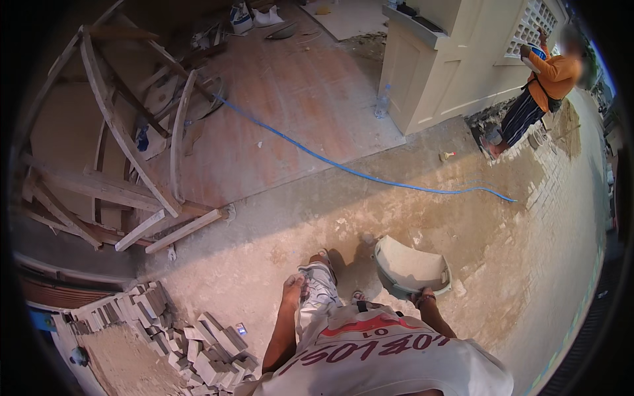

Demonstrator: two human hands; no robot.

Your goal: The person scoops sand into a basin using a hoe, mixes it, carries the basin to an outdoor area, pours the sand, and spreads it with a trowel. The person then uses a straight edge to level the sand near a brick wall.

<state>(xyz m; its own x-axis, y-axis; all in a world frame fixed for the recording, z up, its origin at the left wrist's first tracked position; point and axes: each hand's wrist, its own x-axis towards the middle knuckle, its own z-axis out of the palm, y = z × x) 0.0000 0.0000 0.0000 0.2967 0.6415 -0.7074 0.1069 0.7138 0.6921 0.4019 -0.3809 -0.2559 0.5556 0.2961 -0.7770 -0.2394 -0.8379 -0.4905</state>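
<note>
A dusty green bucket (390,280), pale inside, tilts beside my legs. At its near rim, my right hand (426,295) is closed around the edge. I cannot tell whether the pale surface inside is bare wall or some load. My left hand (293,288) hangs beside my left thigh, over the pale patterned trousers (319,284). Its fingers are curled in, and what lies in them, if anything, is hidden.
A blue hose (343,168) crosses the ground ahead. Wooden beams (109,115) lean at left, above piled paving blocks (208,350). A plastic bottle (383,102) stands by the cream wall (439,86). At far right, a person in orange (551,76) faces a lattice window.
</note>
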